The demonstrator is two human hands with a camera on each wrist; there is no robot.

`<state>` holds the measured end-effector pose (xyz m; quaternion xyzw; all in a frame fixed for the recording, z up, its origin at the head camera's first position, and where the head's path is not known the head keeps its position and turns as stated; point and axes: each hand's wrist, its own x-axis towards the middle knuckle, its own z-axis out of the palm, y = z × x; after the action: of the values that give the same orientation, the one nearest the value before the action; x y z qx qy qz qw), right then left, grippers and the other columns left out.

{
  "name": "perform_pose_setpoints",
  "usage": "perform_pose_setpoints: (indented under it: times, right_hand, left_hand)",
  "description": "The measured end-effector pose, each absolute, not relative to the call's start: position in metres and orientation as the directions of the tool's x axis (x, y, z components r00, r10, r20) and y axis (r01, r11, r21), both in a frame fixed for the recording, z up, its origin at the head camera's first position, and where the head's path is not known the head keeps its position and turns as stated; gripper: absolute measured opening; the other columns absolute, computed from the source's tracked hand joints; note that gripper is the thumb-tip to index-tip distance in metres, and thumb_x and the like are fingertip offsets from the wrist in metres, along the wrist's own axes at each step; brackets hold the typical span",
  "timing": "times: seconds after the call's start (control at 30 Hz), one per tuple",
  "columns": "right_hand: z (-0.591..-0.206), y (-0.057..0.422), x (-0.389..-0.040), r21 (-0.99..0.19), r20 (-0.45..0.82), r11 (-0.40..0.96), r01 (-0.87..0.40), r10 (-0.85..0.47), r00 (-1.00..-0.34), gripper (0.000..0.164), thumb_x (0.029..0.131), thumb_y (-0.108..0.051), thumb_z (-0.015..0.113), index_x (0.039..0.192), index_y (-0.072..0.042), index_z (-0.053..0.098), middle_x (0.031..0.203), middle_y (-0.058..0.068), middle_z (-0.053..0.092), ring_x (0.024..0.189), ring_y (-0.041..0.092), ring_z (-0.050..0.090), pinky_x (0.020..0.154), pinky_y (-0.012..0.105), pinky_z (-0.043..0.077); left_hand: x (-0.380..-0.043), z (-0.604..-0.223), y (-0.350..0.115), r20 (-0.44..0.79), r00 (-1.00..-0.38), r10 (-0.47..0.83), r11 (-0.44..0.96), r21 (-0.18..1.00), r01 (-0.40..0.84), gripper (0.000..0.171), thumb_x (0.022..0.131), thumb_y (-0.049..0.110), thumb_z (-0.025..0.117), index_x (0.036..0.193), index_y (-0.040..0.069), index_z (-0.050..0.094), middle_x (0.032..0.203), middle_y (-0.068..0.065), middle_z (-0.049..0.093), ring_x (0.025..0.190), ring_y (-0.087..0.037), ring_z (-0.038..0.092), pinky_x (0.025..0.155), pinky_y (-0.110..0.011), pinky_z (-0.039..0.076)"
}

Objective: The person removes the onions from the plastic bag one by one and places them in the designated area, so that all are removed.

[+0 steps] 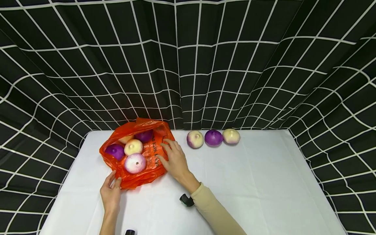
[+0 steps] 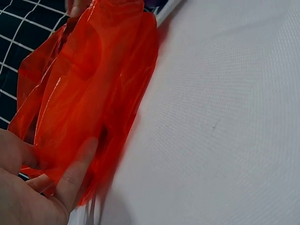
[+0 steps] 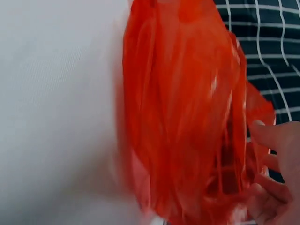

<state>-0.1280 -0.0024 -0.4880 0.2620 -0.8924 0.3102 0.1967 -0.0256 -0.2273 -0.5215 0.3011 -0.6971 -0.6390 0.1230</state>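
An orange-red plastic bag (image 1: 155,178) lies on its side at the left of the table, mouth spread wide. Several onions are in it, among them a purple onion (image 1: 114,151), a cream onion (image 1: 133,147) and a white-and-purple onion (image 1: 135,163); others behind are partly hidden. My left hand (image 1: 111,195) holds the bag's near left edge, thumb outside and fingers behind the film in the left wrist view. Over the bag's right side, my right hand (image 1: 176,161) has its fingers spread and loosely bent; contact with the film is hard to tell.
At the back of the white table (image 1: 249,182), right of the bag, stand a purple-white onion (image 1: 195,139), a purple onion (image 1: 213,138) and a cream onion (image 1: 231,136) in a row. A black grid-patterned curtain (image 1: 194,65) surrounds the table. Small black objects show near both wrists.
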Motion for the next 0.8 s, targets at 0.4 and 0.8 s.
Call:
perform_pose_setpoints:
  times: [0.4,0.8]
  right_hand:
    - [-0.490,-0.028,-0.116,-0.427,0.373,0.684,-0.591,-0.462,-0.804,0.055,0.086,-0.032,0.077,0.132,-0.008,0.058,0.135,0.008,0.055,0.125,0.021,0.053,0.105,0.033,0.043]
    - [-0.485,-0.068,-0.108,-0.336,0.244,0.691,-0.640,-0.592,-0.768,0.065,0.082,-0.039,0.078,0.138,-0.015,0.055,0.138,0.002,0.054,0.128,0.015,0.049,0.105,0.030,0.043]
  left_hand:
    - [-0.026,-0.522,-0.225,-0.222,-0.787,-0.575,-0.007,0.964,-0.267,0.046,0.098,0.000,0.050,0.143,-0.001,0.046,0.142,-0.024,0.045,0.079,0.013,0.055,0.060,-0.010,0.050]
    - [-0.026,-0.519,-0.230,-0.206,-0.808,-0.552,0.022,0.965,-0.261,0.046,0.097,-0.002,0.049,0.142,-0.003,0.045,0.141,-0.024,0.046,0.078,0.015,0.057,0.056,-0.014,0.052]
